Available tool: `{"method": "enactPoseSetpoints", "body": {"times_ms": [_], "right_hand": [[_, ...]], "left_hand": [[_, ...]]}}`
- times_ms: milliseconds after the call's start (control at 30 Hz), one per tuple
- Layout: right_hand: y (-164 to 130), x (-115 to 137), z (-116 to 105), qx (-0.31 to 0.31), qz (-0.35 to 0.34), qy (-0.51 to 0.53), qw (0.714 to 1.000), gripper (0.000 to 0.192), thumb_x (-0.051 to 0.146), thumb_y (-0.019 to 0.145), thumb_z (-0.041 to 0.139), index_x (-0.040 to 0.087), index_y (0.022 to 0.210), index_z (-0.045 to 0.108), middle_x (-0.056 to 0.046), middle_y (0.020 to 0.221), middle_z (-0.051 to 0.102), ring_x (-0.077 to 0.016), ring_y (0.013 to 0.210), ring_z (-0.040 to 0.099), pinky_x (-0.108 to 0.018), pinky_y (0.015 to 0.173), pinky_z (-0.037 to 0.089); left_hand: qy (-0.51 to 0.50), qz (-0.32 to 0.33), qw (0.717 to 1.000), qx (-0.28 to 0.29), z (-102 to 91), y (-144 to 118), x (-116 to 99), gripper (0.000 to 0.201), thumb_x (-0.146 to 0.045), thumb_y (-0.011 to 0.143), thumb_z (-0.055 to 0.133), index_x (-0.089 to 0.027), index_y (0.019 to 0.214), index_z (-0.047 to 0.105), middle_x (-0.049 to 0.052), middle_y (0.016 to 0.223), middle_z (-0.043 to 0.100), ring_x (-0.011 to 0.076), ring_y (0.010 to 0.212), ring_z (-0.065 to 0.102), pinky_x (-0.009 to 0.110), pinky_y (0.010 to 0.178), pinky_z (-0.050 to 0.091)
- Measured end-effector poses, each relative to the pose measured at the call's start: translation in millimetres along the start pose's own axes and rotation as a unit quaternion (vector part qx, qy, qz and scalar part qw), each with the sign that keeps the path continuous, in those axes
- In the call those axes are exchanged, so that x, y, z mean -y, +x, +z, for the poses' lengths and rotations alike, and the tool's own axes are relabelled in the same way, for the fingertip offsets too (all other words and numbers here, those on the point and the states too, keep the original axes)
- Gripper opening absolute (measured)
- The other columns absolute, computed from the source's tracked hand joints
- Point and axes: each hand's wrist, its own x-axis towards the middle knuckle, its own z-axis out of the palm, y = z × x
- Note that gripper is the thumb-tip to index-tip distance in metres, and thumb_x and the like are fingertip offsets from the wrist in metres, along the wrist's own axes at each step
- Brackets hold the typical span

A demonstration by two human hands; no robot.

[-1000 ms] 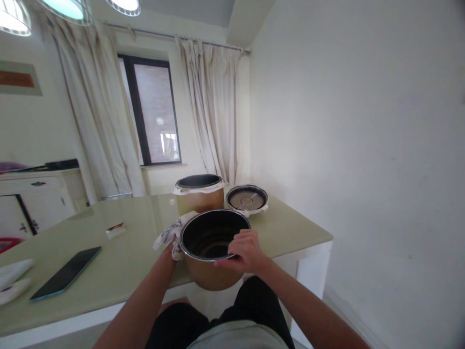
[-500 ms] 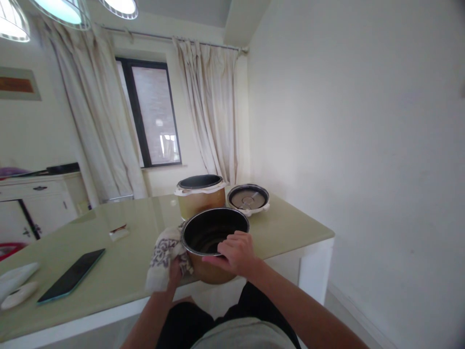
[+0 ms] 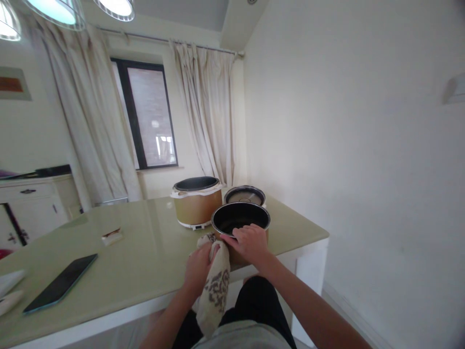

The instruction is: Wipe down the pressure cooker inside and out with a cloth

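In the head view, the only one supplied, we find the inner pot (image 3: 236, 216) directly under the right hand (image 3: 250, 240), upright and near the table's front edge; its base is hidden, so we cannot tell whether it rests on the tabletop or is held clear. We note the right-hand grip as clamped on the near rim, fingers over the inside and thumb along the outer wall. The left hand (image 3: 199, 264), just beside that grip, is closed on the patterned cloth (image 3: 217, 291), whose upper end lies against or close to the pot wall and whose free end hangs below the fingers. Beyond the grips stand the cooker body (image 3: 198, 209) and, partly behind the pot, the round lid (image 3: 245, 194). We judge the pot stiff, moderately light and probably smooth-walled, hence prone to turning under a one-sided hold; its dark lining may scratch. We advise holding it by the rim, ideally at two opposite points. We rate the cloth as soft, light and limp, best held where it bunches in the fingers.
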Motion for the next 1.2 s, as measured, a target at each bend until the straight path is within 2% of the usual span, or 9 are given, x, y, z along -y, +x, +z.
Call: {"method": "enactPoseSetpoints", "body": {"times_ms": [133,300,467,767,967,1200], "right_hand": [[-5,-9,-5,0.007,0.006,-0.015,1.000,0.059,0.061,0.103,0.061,0.020,0.061,0.068,-0.004,0.058,0.071,-0.0139,0.055,0.061,-0.033,0.063,0.026],[-15,-25,-17,-0.023,-0.001,-0.048,0.999,0.058,0.058,0.103,0.062,0.020,0.059,0.067,-0.003,0.055,0.068,-0.0138,0.054,0.060,-0.034,0.064,0.027],[-24,-55,-25,-0.060,0.000,-0.091,0.994,0.061,0.057,0.104,0.060,0.020,0.056,0.066,-0.004,0.052,0.065,-0.0137,0.053,0.057,-0.033,0.065,0.028],[-41,-110,-40,-0.082,-0.008,-0.117,0.990,0.063,0.058,0.104,0.059,0.020,0.054,0.066,-0.003,0.051,0.064,-0.0131,0.051,0.056,-0.032,0.063,0.029],[-40,-130,-27,-0.073,-0.015,-0.082,0.994,0.065,0.059,0.103,0.061,0.021,0.050,0.066,-0.002,0.048,0.062,-0.0114,0.049,0.052,-0.030,0.061,0.028],[-25,-121,-3,-0.024,0.016,-0.096,0.995,0.065,0.062,0.103,0.057,0.020,0.056,0.072,-0.005,0.052,0.066,-0.0138,0.052,0.055,-0.031,0.062,0.024]], "left_hand": [[0.007,0.031,1.000,0.003,-3.1,-5,-11,0.043,-0.044,0.108,0.033,-0.023,0.095,0.068,0.009,0.099,0.076,0.0254,0.097,0.071,0.035,0.087,0.046],[0.054,0.061,0.996,0.019,-5.2,-5,-12,0.043,-0.046,0.109,0.033,-0.023,0.093,0.066,0.009,0.099,0.076,0.0256,0.097,0.072,0.034,0.082,0.044],[0.094,0.060,0.994,0.018,-3.4,0,-16,0.044,-0.047,0.109,0.035,-0.022,0.092,0.066,0.009,0.101,0.076,0.0258,0.098,0.072,0.034,0.081,0.042],[0.120,0.096,0.988,0.004,0.4,-3,-14,0.041,-0.046,0.109,0.037,-0.022,0.092,0.066,0.008,0.100,0.075,0.0258,0.098,0.071,0.036,0.082,0.042],[0.129,0.095,0.987,-0.001,2.6,-1,-15,0.040,-0.045,0.109,0.038,-0.022,0.091,0.065,0.007,0.100,0.075,0.0249,0.097,0.071,0.035,0.083,0.044],[0.133,0.097,0.986,0.001,2.1,1,-15,0.041,-0.046,0.110,0.037,-0.023,0.090,0.064,0.007,0.100,0.075,0.0248,0.097,0.071,0.036,0.082,0.044]]}}
